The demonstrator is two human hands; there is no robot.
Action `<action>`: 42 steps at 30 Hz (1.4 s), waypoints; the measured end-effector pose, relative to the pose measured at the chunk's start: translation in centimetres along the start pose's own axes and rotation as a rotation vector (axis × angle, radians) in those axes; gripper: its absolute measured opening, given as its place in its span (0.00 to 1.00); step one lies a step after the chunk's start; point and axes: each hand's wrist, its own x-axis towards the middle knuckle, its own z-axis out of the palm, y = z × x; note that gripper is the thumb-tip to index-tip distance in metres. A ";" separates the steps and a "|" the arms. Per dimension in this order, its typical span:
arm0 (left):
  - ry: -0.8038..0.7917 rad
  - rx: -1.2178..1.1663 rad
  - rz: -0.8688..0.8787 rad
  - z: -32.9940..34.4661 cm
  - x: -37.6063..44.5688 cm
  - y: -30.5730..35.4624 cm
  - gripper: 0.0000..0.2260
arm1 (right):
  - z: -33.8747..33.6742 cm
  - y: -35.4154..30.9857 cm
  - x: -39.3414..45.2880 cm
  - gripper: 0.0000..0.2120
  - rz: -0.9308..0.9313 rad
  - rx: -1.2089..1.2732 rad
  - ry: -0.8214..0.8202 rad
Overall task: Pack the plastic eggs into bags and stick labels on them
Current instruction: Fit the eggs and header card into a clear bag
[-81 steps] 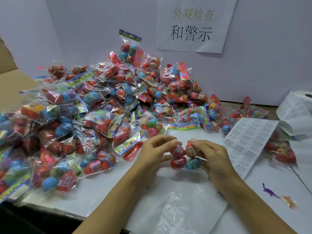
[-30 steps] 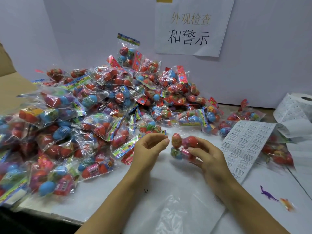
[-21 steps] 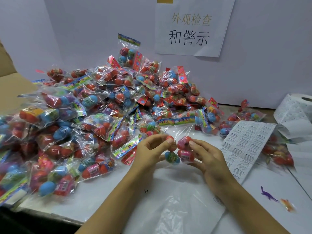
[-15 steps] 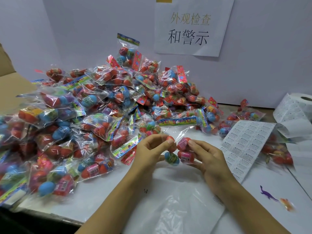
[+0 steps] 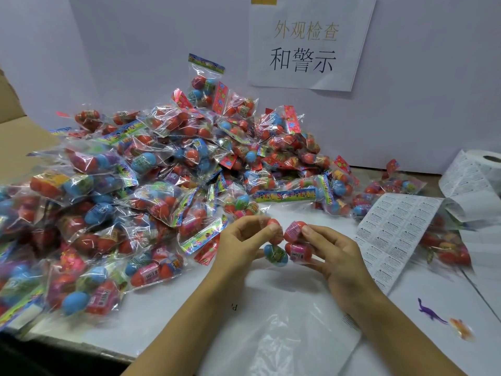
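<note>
Both hands hold one clear bag of plastic eggs [image 5: 286,244] just above the white table, its colourful header strip [image 5: 284,195] standing up behind. My left hand [image 5: 241,241] pinches the bag's left side over a red egg and a blue egg [image 5: 276,255]. My right hand [image 5: 332,256] pinches the right side over two red-and-pink eggs. A sheet of white warning labels [image 5: 393,234] lies to the right of my right hand, running from a label roll [image 5: 481,169].
A big heap of packed egg bags [image 5: 151,180] fills the left and back of the table. More bags [image 5: 444,245] lie at right under the labels. A clear empty bag [image 5: 292,332] lies in front. Two small toy dinosaurs [image 5: 431,313] sit near right. Cardboard box at far left.
The hands turned the bag over between them; my left hand let go for a moment about a second ago and now pinches it again, the header strip pointing up and away.
</note>
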 end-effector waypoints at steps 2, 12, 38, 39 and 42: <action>0.050 0.116 0.065 0.0 0.0 -0.4 0.05 | 0.0 0.1 0.0 0.15 -0.016 0.001 0.023; 0.078 0.423 0.277 0.1 -0.1 -0.9 0.09 | 0.0 0.2 0.0 0.19 -0.065 0.038 0.060; -0.074 -0.091 -0.193 1.4 -0.8 0.6 0.25 | 0.2 0.2 -0.3 0.07 0.009 -0.170 -0.028; -0.067 -0.032 -0.169 1.3 -0.7 0.5 0.18 | 0.2 0.2 -0.3 0.05 -0.001 -0.166 -0.023; -0.044 0.041 -0.132 0.9 -0.4 0.2 0.08 | 0.0 0.2 -0.1 0.06 -0.027 -0.154 -0.009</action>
